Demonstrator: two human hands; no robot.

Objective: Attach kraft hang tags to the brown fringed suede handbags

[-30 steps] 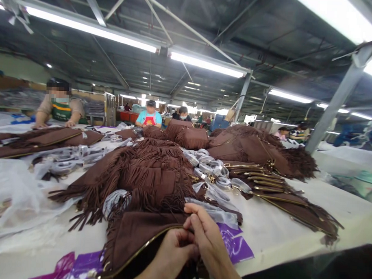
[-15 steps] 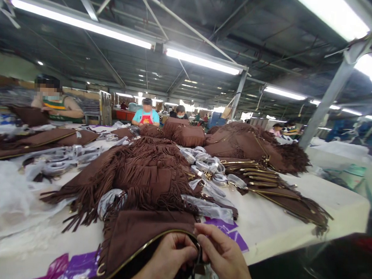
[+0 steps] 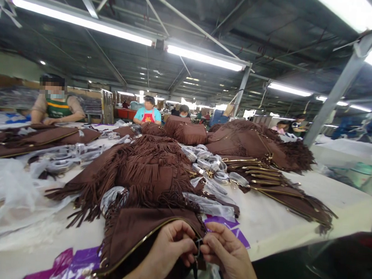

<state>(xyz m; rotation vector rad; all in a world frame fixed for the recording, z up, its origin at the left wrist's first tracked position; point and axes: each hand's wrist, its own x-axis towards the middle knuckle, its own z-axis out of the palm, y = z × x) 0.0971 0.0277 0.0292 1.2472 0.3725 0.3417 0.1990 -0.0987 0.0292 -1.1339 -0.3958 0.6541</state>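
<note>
A brown fringed bag (image 3: 134,231) with a gold zipper along its opening lies at the front edge of the table. Over its right end, both my hands meet at a small metal fitting (image 3: 198,241); a narrow dark strap (image 3: 195,272) hangs below it. My left hand (image 3: 171,247) is closed in a pinch on the fitting's left side. From the right, my right hand (image 3: 226,251) pinches the same fitting between thumb and fingers. The fingers partly cover the fitting, so its exact kind is hidden.
Brown fringed bags (image 3: 145,170) are heaped just beyond my hands. Plastic-wrapped straps (image 3: 211,162) and zippered brown pieces (image 3: 270,179) lie to the right. Purple plastic packets (image 3: 85,260) and clear film (image 3: 10,190) are at left. Co-workers (image 3: 60,104) sit across the white table (image 3: 333,201).
My hands have drawn slightly apart, and the metal fitting now shows between them. At far left, a co-worker's hands have lowered to the table.
</note>
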